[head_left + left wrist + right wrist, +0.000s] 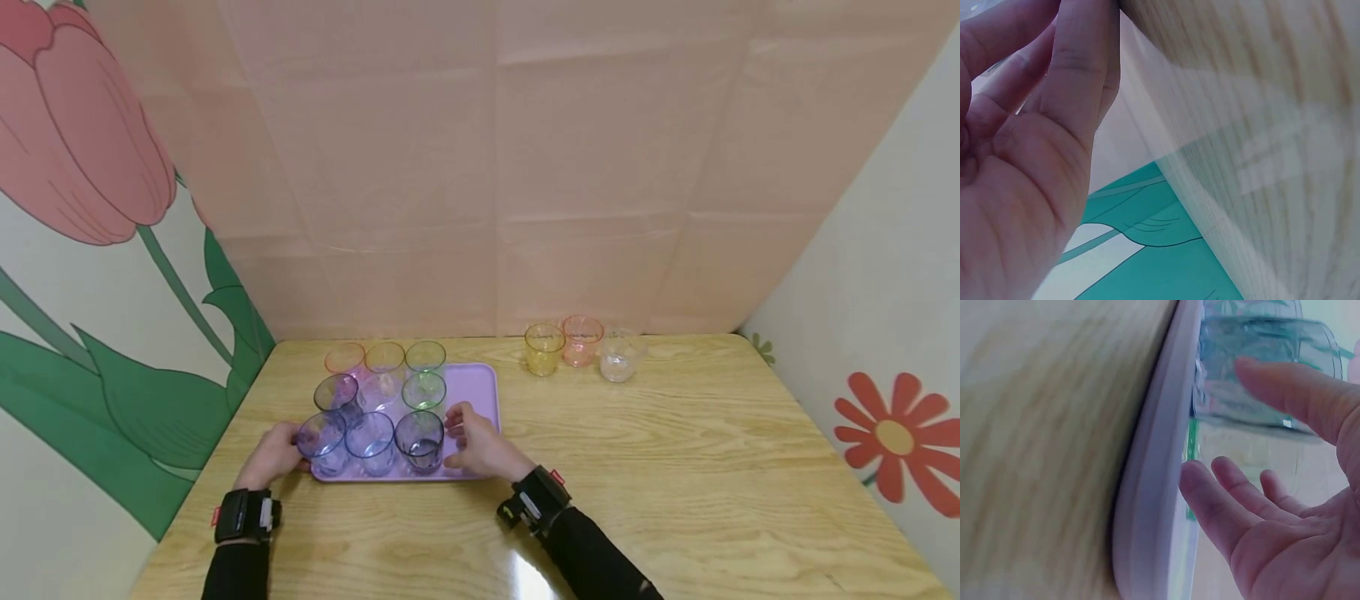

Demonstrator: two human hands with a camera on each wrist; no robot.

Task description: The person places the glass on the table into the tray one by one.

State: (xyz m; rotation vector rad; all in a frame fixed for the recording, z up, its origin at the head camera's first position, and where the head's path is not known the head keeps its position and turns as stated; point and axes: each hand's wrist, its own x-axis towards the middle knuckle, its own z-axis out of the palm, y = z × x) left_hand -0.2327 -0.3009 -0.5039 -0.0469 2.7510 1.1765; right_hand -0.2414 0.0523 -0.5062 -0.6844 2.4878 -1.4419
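A lilac tray (480, 385) carries rows of tinted glasses. My left hand (272, 454) is at the tray's front left corner, beside a blue glass (324, 446); its fingers look fairly straight, and their tips are mostly hidden. To the right of a dark grey glass (420, 446), my right hand (480, 442) is over the tray with fingers spread and nothing gripped. In the right wrist view, the thumb (1285, 387) overlaps a glass (1247, 350); contact cannot be told. Another blue glass (371, 446) stands between the front two.
Behind these are a dark violet glass (337, 396), two green-rimmed glasses, an amber-rimmed glass (385, 357) and a red-rimmed glass (345, 358). At the wooden table's (675, 467) back stand yellow (543, 354), pink (582, 343) and clear (618, 360) glasses. A pinkish sheet hangs behind.
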